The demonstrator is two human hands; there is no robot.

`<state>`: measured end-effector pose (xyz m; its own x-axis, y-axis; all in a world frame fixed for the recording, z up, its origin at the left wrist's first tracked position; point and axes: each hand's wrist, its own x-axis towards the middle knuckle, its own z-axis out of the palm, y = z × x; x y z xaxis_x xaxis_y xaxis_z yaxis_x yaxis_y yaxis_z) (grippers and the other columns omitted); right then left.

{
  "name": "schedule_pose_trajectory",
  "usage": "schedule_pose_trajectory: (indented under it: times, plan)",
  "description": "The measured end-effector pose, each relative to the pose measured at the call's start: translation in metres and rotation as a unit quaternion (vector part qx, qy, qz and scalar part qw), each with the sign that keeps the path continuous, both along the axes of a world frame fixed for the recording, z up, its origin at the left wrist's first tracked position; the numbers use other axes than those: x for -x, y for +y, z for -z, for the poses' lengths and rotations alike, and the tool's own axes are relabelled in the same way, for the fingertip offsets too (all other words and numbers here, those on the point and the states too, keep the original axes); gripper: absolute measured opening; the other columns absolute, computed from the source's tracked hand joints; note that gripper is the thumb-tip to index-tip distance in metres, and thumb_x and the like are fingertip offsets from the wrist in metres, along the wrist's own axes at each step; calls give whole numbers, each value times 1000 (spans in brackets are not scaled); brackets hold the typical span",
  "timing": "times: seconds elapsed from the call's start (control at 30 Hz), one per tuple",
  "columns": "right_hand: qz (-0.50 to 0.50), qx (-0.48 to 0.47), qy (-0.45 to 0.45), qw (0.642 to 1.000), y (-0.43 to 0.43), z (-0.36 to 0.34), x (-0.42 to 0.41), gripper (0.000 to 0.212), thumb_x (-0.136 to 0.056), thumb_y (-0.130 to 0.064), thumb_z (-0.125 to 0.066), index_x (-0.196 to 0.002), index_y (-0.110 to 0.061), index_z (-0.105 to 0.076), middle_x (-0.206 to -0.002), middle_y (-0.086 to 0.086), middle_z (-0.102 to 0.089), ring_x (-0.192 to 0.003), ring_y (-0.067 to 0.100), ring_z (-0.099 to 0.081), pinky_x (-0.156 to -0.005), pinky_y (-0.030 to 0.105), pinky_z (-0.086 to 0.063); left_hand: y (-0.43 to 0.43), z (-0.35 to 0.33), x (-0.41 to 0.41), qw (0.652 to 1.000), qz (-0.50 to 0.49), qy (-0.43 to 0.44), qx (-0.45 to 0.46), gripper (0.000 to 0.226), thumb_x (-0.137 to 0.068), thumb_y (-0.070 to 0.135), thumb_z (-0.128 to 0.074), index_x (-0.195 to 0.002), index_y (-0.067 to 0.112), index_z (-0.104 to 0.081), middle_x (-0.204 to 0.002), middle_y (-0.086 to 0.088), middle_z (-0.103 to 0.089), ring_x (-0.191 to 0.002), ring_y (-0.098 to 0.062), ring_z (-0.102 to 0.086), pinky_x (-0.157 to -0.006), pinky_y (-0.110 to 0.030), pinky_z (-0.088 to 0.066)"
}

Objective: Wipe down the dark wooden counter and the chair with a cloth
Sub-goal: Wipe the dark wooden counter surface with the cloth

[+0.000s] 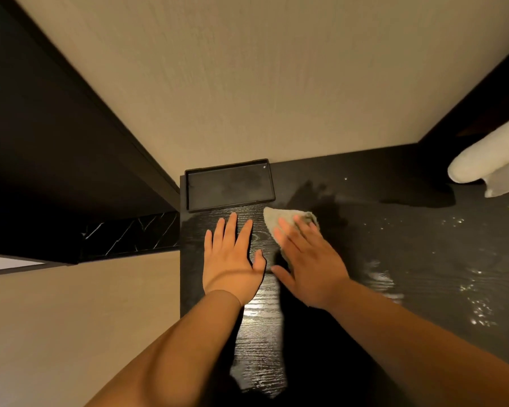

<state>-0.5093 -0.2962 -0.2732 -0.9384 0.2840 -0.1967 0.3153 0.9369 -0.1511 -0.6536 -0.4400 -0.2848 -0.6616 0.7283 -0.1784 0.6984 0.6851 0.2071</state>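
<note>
The cloth looks soft, light and limp. It will likely bunch if you pinch it, so a flat palm over its middle should drive it best. It lies on the dark wooden surface, just beside the black tray, under your right hand. The fingers are straight and pressing down, with the cloth's far edge showing past them. Your left hand rests flat beside it — released, holding nothing.

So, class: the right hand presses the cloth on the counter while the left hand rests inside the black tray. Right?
Not inside: the head view shows the left hand flat on the counter, in front of the tray. The rest holds.
</note>
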Motion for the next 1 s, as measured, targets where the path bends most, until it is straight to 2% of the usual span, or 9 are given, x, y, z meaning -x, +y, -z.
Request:
schedule_pose_trajectory:
  times: [0.1, 0.2, 0.3, 0.5, 0.63, 0.73, 0.83, 0.9, 1.0]
  plan:
    - [0, -22, 3, 1000, 28, -1, 13, 81, -100, -67, -24, -163, -16, -19, -170, 8, -18, -158, 30, -7, -126, 50, -16, 0, -1, 0, 1000, 3, -3, -4, 74, -94, 56, -34, -164, 36, -22, -176, 0, -5, -161, -25, 2, -130, -49, 3]
    - [110, -38, 20, 993, 62, 3, 43, 82, -98, -64, -29, -164, -15, -17, -166, 13, -27, -154, 34, -22, -126, 51, -20, 0, -1, 0, 1000, 4, -4, -7, 74, -94, 57, -33, -164, 36, -21, -176, 0, -5, -161, -25, 3, -130, -49, 3]
    - [188, -41, 13, 981, 66, 7, 60, 83, -98, -65, -20, -161, -12, -26, -166, 15, -29, -153, 38, -24, -126, 53, -21, -1, 1, 1, 1000, 3, -6, -11, 74, -94, 57, -35, -164, 36, -22, -176, 1, -5, -161, -25, 3, -130, -49, 3]
    - [31, -11, 16, 999, 24, 2, 15, 79, -101, -67, -23, -163, -18, -19, -168, 6, -22, -157, 33, -11, -126, 52, -16, 0, -1, 0, 1000, 1, -3, -9, 74, -94, 57, -35, -164, 35, -24, -175, 0, -7, -161, -26, 0, -130, -50, 2]
    - [18, -30, 29, 999, 43, 4, 30, 83, -100, -69, -27, -161, -14, -27, -167, 10, -26, -155, 32, -17, -126, 51, -18, 0, -2, 0, 1000, -1, -10, 0, 74, -94, 57, -33, -164, 37, -21, -176, 2, -4, -161, -24, 4, -130, -48, 4]
    - [68, -12, 60, 996, 71, 14, 67, 81, -99, -66, -32, -159, -11, -35, -164, 13, -35, -154, 36, -25, -126, 52, -20, 0, -3, 0, 1000, 2, -5, -2, 74, -94, 57, -32, -164, 36, -22, -175, 1, -5, -161, -26, 2, -130, -48, 4]
    - [88, 24, 47, 995, 82, 14, 89, 88, -96, -71, -22, -161, -12, -30, -169, 9, -24, -158, 34, -13, -128, 52, -12, -1, -2, 0, 1000, 3, 3, -8, 74, -93, 55, -32, -163, 33, -28, -175, -2, -11, -161, -27, -3, -130, -49, 0]
    - [70, 17, 54, 996, 78, 11, 82, 90, -94, -72, -23, -162, -12, -28, -169, 9, -24, -157, 34, -13, -128, 52, -11, -2, -2, -1, 1000, 2, 2, -17, 73, -93, 54, -35, -162, 32, -32, -174, -3, -15, -160, -28, -7, -130, -50, -3]
    - [12, -14, 80, 997, 64, 8, 46, 88, -98, -70, -33, -161, -9, -28, -166, 12, -27, -156, 35, -16, -126, 54, -17, -1, -3, -1, 1000, 1, -4, -22, 73, -92, 54, -37, -162, 34, -32, -174, -1, -15, -161, -27, -7, -130, -50, -3]
